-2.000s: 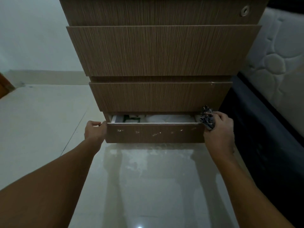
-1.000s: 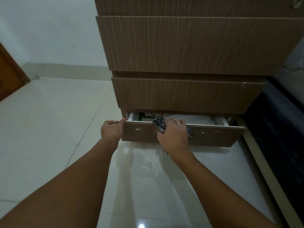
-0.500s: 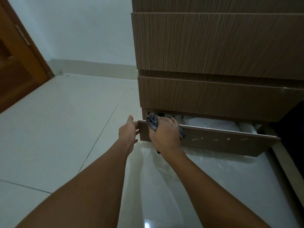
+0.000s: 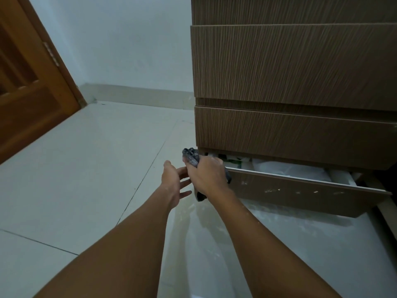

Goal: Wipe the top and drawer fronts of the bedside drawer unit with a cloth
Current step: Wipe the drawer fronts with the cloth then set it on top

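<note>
The brown wood-grain drawer unit [image 4: 296, 67] fills the upper right of the head view. Its bottom drawer [image 4: 300, 193] is pulled partly out, its front marked with pale specks. My right hand [image 4: 207, 176] grips a dark grey cloth [image 4: 190, 157] at the drawer front's left end, covering that corner. My left hand [image 4: 173, 181] hovers just left of it with fingers spread and relaxed, holding nothing. White bags and something green lie inside the drawer.
A pale tiled floor [image 4: 86, 168] stretches to the left and below. An orange-brown wooden door [image 4: 28, 93] stands at the far left. A white wall with a skirting [image 4: 137, 95] runs behind. A dark bed base edge [image 4: 388, 211] is at the far right.
My right hand slid the cloth along the bottom drawer's front from its right end to its left end. My left hand let go of the drawer's left end and opened. The view swung left.
</note>
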A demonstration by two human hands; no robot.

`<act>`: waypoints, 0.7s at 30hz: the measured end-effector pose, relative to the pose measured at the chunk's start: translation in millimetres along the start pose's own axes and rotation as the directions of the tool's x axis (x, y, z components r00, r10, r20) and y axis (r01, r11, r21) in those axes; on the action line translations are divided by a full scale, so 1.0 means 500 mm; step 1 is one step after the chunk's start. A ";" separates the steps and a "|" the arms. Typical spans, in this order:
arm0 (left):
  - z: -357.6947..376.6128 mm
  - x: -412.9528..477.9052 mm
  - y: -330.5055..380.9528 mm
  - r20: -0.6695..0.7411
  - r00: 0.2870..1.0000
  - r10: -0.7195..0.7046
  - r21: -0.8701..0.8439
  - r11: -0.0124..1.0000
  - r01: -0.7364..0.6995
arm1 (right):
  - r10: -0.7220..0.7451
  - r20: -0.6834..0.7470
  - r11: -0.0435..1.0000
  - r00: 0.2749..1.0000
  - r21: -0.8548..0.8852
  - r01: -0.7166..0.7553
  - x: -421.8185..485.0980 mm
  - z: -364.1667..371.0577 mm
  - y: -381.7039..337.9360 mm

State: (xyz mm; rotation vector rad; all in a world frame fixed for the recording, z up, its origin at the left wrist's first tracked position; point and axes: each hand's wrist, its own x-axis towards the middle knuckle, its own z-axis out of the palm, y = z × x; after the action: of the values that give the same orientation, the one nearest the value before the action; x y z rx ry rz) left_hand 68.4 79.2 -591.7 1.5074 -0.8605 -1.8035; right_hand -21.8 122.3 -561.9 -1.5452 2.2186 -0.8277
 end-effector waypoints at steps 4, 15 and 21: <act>0.011 -0.005 -0.005 -0.031 0.999 0.008 -0.051 0.999 -0.010 | 0.055 0.115 0.956 0.992 0.281 -0.086 0.001 -0.017 -0.012; 0.025 -0.027 -0.010 -0.075 0.995 0.066 0.128 0.990 -0.057 | 0.346 0.222 0.184 0.912 0.937 -0.298 -0.060 -0.115 0.077; 0.046 -0.014 -0.022 -0.168 0.984 0.065 0.020 0.998 -0.062 | 0.130 0.489 -0.118 0.863 0.872 -0.476 -0.112 -0.162 0.141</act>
State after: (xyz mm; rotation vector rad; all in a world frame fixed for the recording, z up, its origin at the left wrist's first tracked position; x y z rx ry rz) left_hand 46.2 93.4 -593.5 1.5978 -0.8309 -1.6017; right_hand -98.5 214.6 -545.7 -0.2201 0.9252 -1.4502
